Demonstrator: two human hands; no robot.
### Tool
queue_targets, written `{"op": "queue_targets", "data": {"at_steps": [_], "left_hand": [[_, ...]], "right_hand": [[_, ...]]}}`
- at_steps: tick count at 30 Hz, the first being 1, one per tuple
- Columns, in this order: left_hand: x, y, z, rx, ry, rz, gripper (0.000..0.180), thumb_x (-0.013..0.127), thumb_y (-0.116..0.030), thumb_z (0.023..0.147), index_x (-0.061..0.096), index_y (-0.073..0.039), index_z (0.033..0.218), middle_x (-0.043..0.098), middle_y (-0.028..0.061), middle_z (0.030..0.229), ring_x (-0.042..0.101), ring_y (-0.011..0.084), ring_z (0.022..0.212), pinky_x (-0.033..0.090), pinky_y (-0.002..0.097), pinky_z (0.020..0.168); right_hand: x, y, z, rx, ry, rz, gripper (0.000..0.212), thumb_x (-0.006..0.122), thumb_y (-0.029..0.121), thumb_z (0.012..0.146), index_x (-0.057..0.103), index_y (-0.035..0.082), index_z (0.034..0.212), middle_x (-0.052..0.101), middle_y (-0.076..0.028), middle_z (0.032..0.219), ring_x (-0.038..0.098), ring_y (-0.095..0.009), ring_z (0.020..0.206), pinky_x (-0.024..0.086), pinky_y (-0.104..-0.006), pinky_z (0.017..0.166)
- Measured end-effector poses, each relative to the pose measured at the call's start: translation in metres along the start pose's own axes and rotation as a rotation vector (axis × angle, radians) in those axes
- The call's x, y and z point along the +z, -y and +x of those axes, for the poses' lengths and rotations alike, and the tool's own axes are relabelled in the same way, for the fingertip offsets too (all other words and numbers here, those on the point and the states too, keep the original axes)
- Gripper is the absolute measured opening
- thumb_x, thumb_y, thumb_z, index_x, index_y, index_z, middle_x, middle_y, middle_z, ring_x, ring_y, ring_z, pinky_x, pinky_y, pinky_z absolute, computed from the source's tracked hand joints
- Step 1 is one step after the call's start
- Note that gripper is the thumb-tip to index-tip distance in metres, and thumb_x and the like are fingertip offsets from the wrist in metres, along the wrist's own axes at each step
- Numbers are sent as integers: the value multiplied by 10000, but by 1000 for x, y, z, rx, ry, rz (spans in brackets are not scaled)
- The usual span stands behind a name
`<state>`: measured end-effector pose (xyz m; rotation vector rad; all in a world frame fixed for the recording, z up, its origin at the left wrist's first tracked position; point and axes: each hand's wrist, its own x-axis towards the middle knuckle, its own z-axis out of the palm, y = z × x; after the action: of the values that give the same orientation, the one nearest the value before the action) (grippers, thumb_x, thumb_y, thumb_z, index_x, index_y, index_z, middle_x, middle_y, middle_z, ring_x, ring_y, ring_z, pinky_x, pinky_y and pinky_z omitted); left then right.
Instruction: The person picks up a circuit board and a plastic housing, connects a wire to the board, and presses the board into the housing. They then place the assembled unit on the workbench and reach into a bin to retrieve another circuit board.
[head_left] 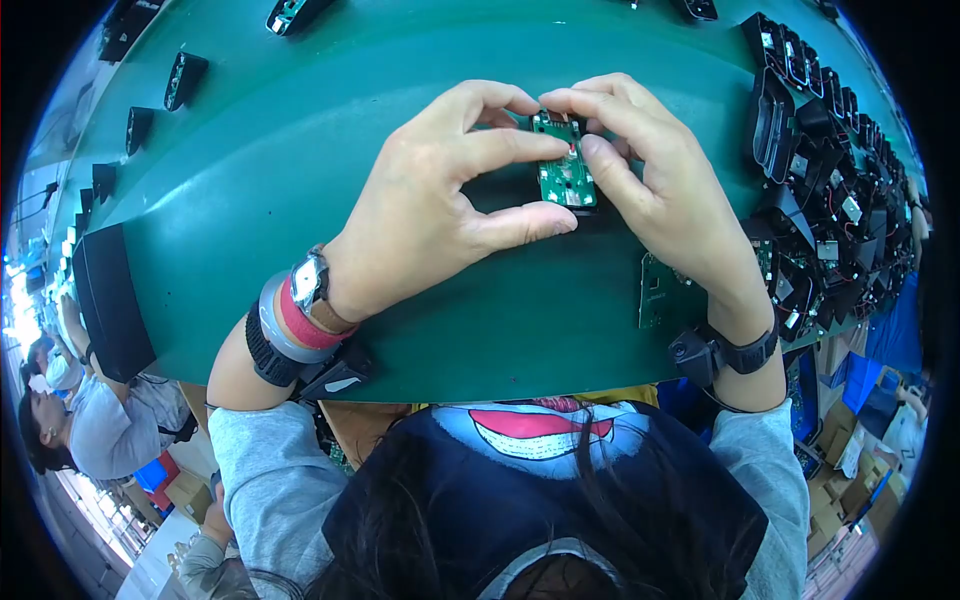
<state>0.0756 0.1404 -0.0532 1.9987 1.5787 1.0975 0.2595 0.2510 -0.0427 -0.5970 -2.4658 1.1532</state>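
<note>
A small green circuit board (565, 188), with a dark edge showing beneath it, sits between my two hands over the green table. My left hand (440, 175) is closed round its left side, one finger on the board's face, the thumb by the near edge and another fingertip at the far end. On the opposite side, my right hand (645, 155) is closed too, its thumb against the right edge and fingers bent over the far corner. The fingers partly cover the board's upper part. A second green circuit board (656, 292) lies flat near my right wrist.
Black plastic housings (815, 185) with boards and wires are heaped along the right side. A large black case (108, 300) stands at the left edge. Smaller black housings (185, 80) are spaced along the far left. A seated person (110, 420) is beyond the table's left.
</note>
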Motion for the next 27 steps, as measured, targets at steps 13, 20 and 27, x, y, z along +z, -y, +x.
{"op": "queue_targets", "data": {"at_steps": [13, 20, 27], "left_hand": [[-1, -10, -2, -10, 63, 217, 394, 780, -283, 728, 697, -135, 1084, 567, 116, 1224, 591, 278, 1002, 506, 367, 848], [-4, -9, 5, 48, 105, 252, 438, 797, -258, 690, 651, -94, 1070, 528, 133, 1325, 556, 323, 1135, 478, 400, 895], [-10, 7, 26, 157, 422, 103, 374, 738, -64, 672, 558, -68, 1000, 503, 70, 1380, 507, 310, 1195, 419, 426, 951]], "right_hand": [[-7, 35, -27, -4, -109, -268, 205, 619, 17, 834, 658, 23, 1035, 608, -125, 898, 617, -246, 808, 485, -308, 679], [-14, 54, -27, 37, 170, -614, 251, 703, 173, 801, 634, 114, 1035, 572, -78, 640, 586, -269, 562, 442, -375, 502], [-12, 36, -26, 50, 116, -298, 161, 690, 157, 804, 616, 100, 936, 625, -110, 697, 631, -306, 647, 482, -396, 568]]}}
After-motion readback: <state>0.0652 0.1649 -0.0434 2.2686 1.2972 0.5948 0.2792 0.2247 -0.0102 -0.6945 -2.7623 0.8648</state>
